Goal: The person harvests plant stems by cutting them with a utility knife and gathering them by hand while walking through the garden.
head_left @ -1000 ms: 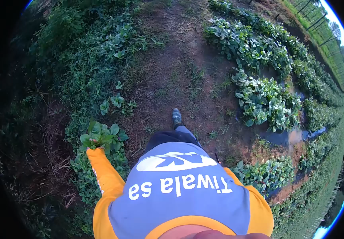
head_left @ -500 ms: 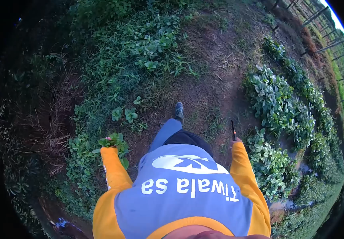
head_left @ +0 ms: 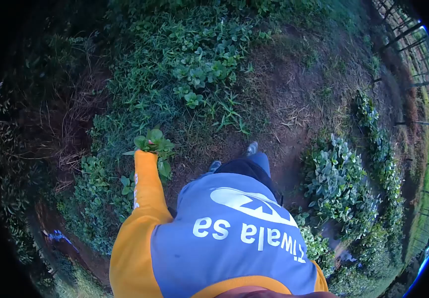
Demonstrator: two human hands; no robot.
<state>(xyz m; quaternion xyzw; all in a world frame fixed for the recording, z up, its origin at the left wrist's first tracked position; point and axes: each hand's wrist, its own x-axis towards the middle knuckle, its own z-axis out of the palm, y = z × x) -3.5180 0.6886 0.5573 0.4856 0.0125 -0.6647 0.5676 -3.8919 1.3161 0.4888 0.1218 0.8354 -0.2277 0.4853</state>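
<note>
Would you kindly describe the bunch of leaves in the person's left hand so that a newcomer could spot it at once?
Start at the orange sleeve rising left of the blue shirt. At its tip the left hand grips a bunch of leafy greens. Unlike the rooted plants around it, this bunch is lifted clear of the ground, at the sleeve's end.

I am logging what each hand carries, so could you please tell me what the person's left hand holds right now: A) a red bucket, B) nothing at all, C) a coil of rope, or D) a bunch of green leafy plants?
D: the left hand, at the end of the orange sleeve, is closed on a bunch of green leafy plants.
</note>
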